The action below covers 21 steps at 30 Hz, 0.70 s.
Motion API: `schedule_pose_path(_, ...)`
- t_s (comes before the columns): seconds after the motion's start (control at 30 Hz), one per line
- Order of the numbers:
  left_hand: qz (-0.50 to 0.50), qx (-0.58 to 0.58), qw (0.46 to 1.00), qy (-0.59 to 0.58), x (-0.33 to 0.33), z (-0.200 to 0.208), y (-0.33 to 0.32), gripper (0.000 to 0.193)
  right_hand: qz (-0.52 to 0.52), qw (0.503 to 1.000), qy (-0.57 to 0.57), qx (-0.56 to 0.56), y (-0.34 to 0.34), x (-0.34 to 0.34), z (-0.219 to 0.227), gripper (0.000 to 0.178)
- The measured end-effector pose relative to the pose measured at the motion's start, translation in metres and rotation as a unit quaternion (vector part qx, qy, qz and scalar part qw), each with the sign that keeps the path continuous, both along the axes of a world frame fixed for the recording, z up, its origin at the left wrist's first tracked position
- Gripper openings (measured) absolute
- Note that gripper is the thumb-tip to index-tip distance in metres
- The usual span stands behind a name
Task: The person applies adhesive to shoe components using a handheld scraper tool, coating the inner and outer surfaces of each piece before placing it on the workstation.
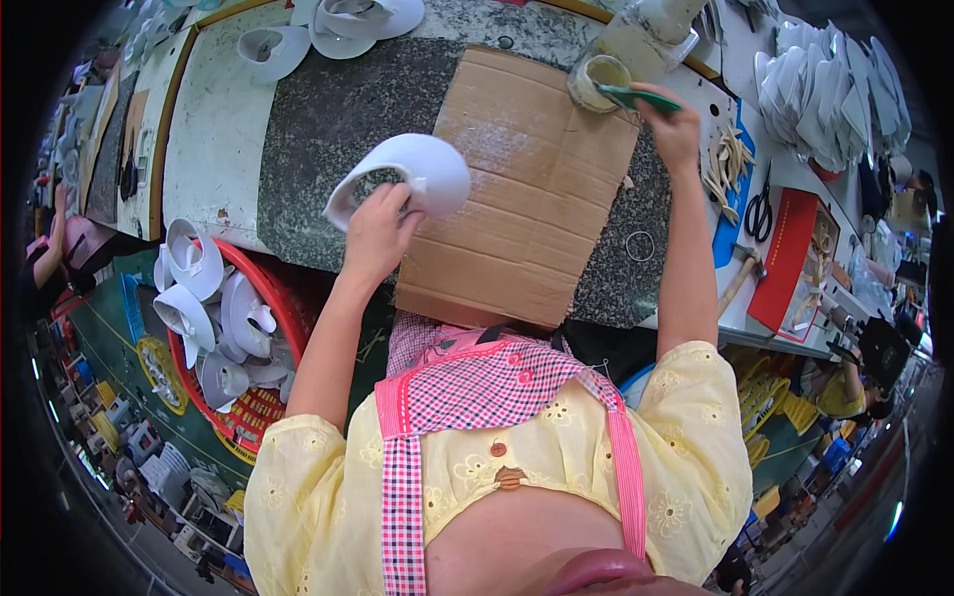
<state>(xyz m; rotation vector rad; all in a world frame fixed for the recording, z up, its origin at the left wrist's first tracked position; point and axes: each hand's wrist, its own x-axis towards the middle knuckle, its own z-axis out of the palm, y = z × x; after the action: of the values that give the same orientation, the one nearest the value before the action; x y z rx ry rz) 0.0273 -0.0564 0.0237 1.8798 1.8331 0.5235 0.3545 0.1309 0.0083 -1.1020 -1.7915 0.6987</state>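
Note:
My left hand [382, 230] is closed on the edge of a white shoe upper [429, 171], holding it above the left edge of a flat brown cardboard sheet [517, 199]. The upper is curved, with an opening at its left side. Farther off to the right, my right hand [672, 134] grips the green handle of a brush [651, 97]. The brush's head reaches the mouth of a glue-smeared cup [586, 93] at the cardboard's far right corner; the cup hides its tip. Whitish marks cover part of the cardboard.
Several white uppers fill a red basket [260, 392] at the left; more white uppers [273, 52] lie at the table's far left. To the right are black scissors [759, 214], a hammer [737, 282], a red box [787, 260] and stacked white pieces [830, 94].

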Motion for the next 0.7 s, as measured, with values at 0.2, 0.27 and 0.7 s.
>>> schedule_pose_path(0.2,0.006,-0.237,0.971,-0.031,0.015,-0.038,0.017,0.031,-0.088,0.960,0.163,-0.209,-0.032,0.006,-0.002,0.016)
schedule_pose_path(0.27,0.002,-0.255,0.964,-0.072,0.021,-0.042,0.022,0.030,-0.008,0.951,0.171,-0.256,-0.059,-0.012,0.009,0.014)
schedule_pose_path(0.7,0.018,-0.250,0.960,-0.126,0.015,-0.047,0.024,0.024,0.197,0.948,0.026,-0.248,-0.092,-0.115,-0.050,0.012)
